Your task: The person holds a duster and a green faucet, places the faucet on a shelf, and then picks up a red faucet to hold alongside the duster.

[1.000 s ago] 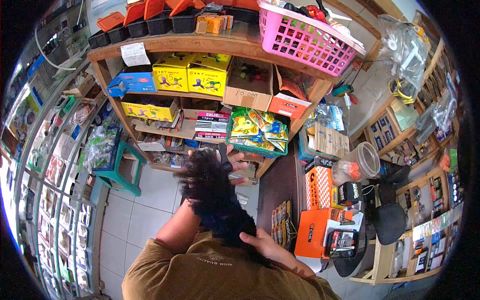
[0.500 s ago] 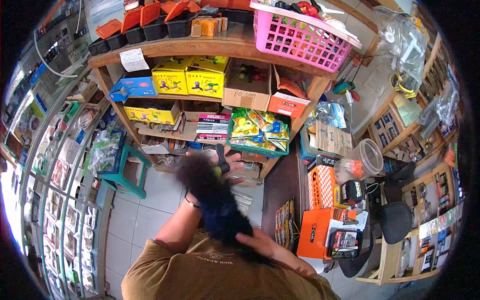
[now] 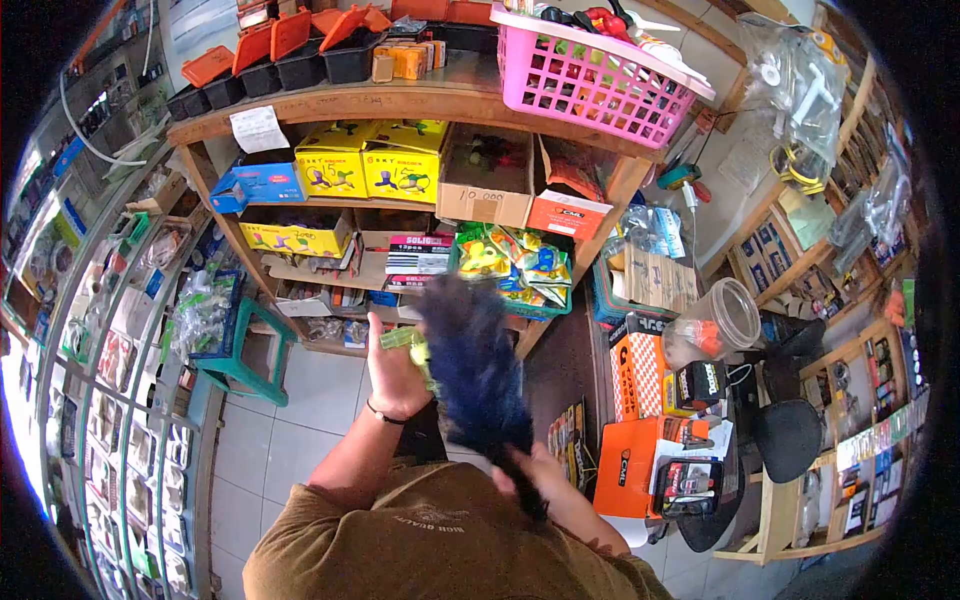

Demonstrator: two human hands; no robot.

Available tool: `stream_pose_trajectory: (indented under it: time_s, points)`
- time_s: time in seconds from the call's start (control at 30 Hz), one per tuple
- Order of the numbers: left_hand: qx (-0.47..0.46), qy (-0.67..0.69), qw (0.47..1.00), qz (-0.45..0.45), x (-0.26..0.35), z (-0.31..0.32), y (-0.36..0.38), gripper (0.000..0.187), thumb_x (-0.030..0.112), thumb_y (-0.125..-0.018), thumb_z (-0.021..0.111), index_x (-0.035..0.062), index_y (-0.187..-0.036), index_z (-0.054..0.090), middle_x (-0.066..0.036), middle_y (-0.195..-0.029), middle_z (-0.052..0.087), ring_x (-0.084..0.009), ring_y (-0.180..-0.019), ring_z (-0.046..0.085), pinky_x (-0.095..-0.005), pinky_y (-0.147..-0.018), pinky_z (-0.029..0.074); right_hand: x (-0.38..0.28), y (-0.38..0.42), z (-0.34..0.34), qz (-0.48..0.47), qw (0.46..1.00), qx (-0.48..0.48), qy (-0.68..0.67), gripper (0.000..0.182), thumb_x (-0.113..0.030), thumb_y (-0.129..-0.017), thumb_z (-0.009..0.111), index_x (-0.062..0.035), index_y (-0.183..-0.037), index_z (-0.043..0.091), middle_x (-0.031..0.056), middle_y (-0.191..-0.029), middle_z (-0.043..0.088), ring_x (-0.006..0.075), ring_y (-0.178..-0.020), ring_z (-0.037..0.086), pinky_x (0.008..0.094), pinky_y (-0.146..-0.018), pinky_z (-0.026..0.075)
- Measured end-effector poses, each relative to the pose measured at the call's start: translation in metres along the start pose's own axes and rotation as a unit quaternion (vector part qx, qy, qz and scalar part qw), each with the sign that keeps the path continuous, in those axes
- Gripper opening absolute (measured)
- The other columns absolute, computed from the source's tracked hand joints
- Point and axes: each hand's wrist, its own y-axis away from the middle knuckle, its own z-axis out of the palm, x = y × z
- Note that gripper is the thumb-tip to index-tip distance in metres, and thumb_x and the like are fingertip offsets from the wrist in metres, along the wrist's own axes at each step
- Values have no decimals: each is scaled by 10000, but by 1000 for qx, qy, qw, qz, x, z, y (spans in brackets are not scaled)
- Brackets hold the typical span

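My right hand (image 3: 548, 478) grips the handle of a dark, fluffy feather duster (image 3: 478, 360) in front of my chest. The duster's head points up and away, its bristles blurred by motion. Palm up, my left hand (image 3: 393, 372) is just left of the duster and holds a small yellow-green plastic piece (image 3: 404, 338) with a see-through end. The duster hides part of this piece and some of the left fingers, and it seems to brush against the piece.
Ahead stands a wooden shelf (image 3: 330, 106) with yellow boxes (image 3: 405, 165), a pink basket (image 3: 600, 85) on top and a green basket (image 3: 535, 300) of packets. Left are a green stool (image 3: 250, 350) and a glass case (image 3: 120, 400); right, an orange box (image 3: 625, 465) and a clear jar (image 3: 722, 318).
The duster has swung right and more upright, uncovering my left palm. My left hand has turned, and the piece in it shows its yellow-green side where a black part showed before.
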Motion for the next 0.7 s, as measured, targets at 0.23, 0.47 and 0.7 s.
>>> stream_pose_trajectory:
  time_s: [0.23,0.47,0.7]
  points:
    - [-36,-164,985,-44,-10,2,-16,863,721,-733,257,85,-1316,236,-186,-1279,353,-335,-1169,353,-578,-919,280,-3,7,20,-89,984,-37,152,358,-283,-847,536,-11,-1076,490,40,-965,562,95,-841,500,246,-748,415]
    - [-53,8,997,-57,-8,2,-5,898,725,-729,269,24,-1292,265,-187,-1282,348,-310,-1163,370,-500,-952,292,5,19,29,-154,956,71,239,272,-273,-852,521,-33,-978,494,53,-743,573,94,-598,519,234,-499,424]
    - [-3,43,998,-37,-9,13,17,720,598,-827,232,56,-1299,274,-156,-1260,394,-312,-1143,395,-504,-927,326,15,20,23,-33,997,72,8,263,-283,-857,509,-22,-850,541,33,-682,567,97,-529,510,226,-438,395]
